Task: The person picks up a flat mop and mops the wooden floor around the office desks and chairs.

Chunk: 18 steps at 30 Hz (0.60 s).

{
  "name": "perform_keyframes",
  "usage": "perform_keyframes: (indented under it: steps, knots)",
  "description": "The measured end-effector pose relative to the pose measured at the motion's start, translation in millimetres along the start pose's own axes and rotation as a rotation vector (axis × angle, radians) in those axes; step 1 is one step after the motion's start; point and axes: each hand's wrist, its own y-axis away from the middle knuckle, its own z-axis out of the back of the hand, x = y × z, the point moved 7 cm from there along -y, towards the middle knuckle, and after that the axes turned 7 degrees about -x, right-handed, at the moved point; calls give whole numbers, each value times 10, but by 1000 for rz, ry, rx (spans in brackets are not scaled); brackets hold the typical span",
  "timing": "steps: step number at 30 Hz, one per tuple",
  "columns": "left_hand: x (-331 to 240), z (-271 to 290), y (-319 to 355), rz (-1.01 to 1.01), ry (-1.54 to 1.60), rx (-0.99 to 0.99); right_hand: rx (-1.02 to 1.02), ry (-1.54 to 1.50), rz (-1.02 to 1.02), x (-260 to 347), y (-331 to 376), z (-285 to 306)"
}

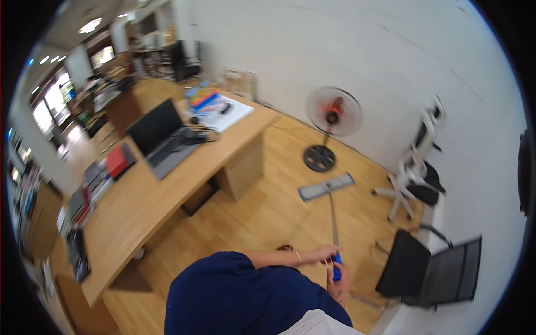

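Observation:
Both my hands grip a flat mop by its handle (334, 223), a thin grey pole with a blue grip (336, 273) at its top. My left hand (325, 255), with a thin bracelet on the wrist, closes on the pole just above the blue grip. Just below it, my right hand (340, 287) wraps the blue grip. The grey rectangular mop head (326, 186) lies flat on the wooden floor (262, 212) ahead of me, near the fan's base.
A standing fan (333, 114) stands by the white wall. A white office chair (416, 167) and a black chair (430, 271) are at the right. A long wooden desk (145, 195) at the left holds a laptop (159, 137), books and papers.

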Motion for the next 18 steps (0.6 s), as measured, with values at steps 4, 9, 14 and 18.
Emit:
perform_keyframes:
  steps: [4,9,14,18]
  knots:
    - [-76,515,-983,-352,-418,69,38,39,20,187,-431,-152]
    - [-883,732,-1363,-654,-1043,-126,79,-126,-58,56,-911,-281]
    - [-1031,751,-1888,-703,-1043,-303,37,-209,-223,122,-1163,-127]
    - [-1173,54,-1803,-818,-1190,37,-205,-231,-486,346,-1068,504]
